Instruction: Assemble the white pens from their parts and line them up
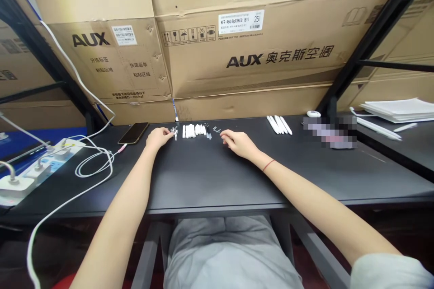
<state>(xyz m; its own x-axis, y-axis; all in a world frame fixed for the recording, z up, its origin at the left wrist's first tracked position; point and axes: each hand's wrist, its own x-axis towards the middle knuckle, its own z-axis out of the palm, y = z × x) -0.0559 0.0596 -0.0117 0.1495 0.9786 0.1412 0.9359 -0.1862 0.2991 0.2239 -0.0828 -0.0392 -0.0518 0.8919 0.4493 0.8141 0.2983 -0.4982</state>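
Observation:
My left hand (158,138) rests at the back of the black table, its thumb and fingers pinched together at a small cluster of shiny, clear-looking pieces (175,133). What the fingertips hold is too small to name. Right of it stands a row of short white tube-like parts (191,131), ending in several dark-ended pieces (208,132). A few small clear pieces (216,129) lie between these and my right hand (240,143). Its fingers are curled closed, and whatever is in them is hidden. Farther right, several white pen-shaped sticks (279,125) lie side by side.
At the left are a phone (134,133), a coiled white cable (96,162) and a power strip (37,171). Large cardboard boxes (251,76) wall the back. An oval white object (313,114) and a blurred-out packet (334,134) lie right, near a black frame post (359,49).

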